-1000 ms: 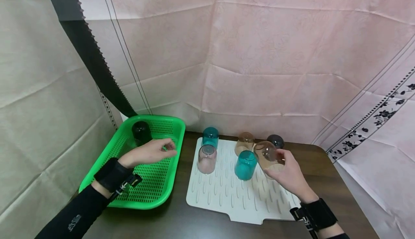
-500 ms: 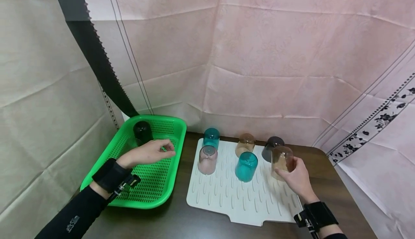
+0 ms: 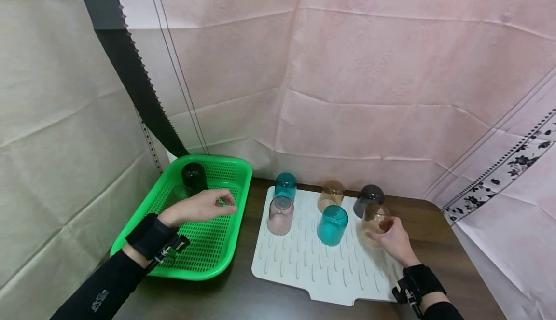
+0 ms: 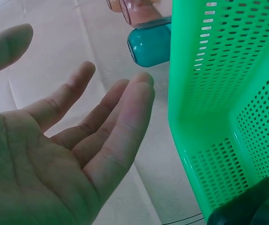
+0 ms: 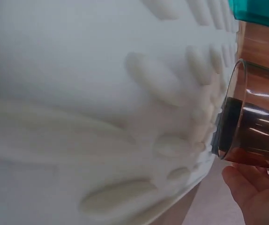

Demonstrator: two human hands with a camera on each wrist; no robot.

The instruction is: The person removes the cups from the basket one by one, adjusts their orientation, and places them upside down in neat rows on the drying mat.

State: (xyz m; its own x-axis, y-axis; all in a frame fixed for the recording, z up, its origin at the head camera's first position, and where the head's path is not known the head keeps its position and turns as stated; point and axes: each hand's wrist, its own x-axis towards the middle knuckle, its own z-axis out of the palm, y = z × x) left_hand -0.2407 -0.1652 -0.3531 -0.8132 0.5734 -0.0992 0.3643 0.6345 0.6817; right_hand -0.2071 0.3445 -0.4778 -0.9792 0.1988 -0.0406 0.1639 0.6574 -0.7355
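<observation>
The right hand [image 3: 391,243] reaches forward over the right part of the white ribbed mat [image 3: 317,271], wrist low and forearm coming in from the near right corner. Its grip is closed round an amber tumbler [image 3: 373,224], fingers curled on the glass's right side and thumb toward the near side. The tumbler is upside down with its rim at the mat; the right wrist view shows the rim [image 5: 228,108] just at the ridges, though whether it fully rests there cannot be told.

The left hand [image 3: 201,206] hovers over the green perforated basket [image 3: 217,257], palm down and forearm angled in from the near left. Its grip is loose and holds nothing; the left wrist view shows the fingers [image 4: 120,122] gently bent and apart.

Close round the amber tumbler stand a dark grey tumbler [image 3: 368,197] just behind it and a teal tumbler [image 3: 332,225] just to its left. Farther back and left are a second amber tumbler [image 3: 331,194], a pink tumbler [image 3: 280,215] and another teal tumbler [image 3: 285,186], all inverted. The near half of the mat lies bare, and the mat's right edge sits close to the held glass. A black tumbler [image 3: 193,177] stands in the basket's far corner. The dark worktop [image 3: 243,296] shows between basket and mat.
</observation>
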